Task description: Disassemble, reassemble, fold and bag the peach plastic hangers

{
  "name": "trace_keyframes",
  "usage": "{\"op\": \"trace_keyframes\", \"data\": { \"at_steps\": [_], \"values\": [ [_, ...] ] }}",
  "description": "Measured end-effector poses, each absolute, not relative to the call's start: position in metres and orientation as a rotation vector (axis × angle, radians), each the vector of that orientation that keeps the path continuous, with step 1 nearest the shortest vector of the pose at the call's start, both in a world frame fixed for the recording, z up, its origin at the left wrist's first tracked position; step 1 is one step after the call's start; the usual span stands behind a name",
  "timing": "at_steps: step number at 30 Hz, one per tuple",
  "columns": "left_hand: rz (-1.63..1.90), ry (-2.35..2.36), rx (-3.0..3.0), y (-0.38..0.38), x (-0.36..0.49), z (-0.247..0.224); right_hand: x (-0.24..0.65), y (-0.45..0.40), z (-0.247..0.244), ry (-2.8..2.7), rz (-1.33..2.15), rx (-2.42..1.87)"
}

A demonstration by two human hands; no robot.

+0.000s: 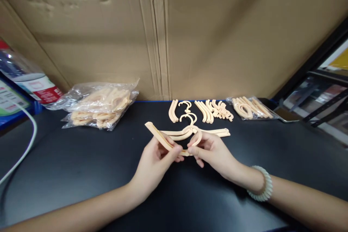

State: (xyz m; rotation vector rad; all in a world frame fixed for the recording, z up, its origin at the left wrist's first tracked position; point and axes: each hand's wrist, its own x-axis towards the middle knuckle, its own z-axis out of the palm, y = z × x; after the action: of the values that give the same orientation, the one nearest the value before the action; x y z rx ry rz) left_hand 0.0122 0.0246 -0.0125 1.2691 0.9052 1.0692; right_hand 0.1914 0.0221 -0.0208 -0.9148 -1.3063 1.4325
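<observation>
A beige plastic hanger arm (pixel 158 135) slants up to the left, gripped by my left hand (pixel 157 156) between thumb and fingers. My right hand (pixel 214 150) pinches a curved beige hanger hook (pixel 199 137) at the arm's lower end. The two pieces meet between my fingertips; whether they are joined I cannot tell. Just behind my hands, assembled hangers (pixel 217 132) lie on the black table, partly hidden by my fingers. Loose hooks (pixel 186 105) and a pair of hanger arms (pixel 173 111) are laid out beyond them.
More loose arms (pixel 204 111) and small curved pieces (pixel 221 110) lie at the back. Clear bags of beige parts (pixel 102 105) stand at left, and another bag (pixel 251 108) at right. A cardboard wall (pixel 108 43) rises behind the table; a white cable (pixel 31 141) crosses the left side.
</observation>
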Motion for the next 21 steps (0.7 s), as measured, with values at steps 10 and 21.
{"op": "trace_keyframes", "data": {
  "at_steps": [10, 21],
  "values": [
    [0.940, 0.874, 1.193, 0.027, 0.011, -0.009, 0.223, 0.045, -0.005, -1.592, 0.962, -1.020],
    [0.892, 0.825, 1.036, 0.033, 0.007, -0.008, 0.281, 0.109, -0.022, -2.298, 0.076, -1.150]
  ]
}}
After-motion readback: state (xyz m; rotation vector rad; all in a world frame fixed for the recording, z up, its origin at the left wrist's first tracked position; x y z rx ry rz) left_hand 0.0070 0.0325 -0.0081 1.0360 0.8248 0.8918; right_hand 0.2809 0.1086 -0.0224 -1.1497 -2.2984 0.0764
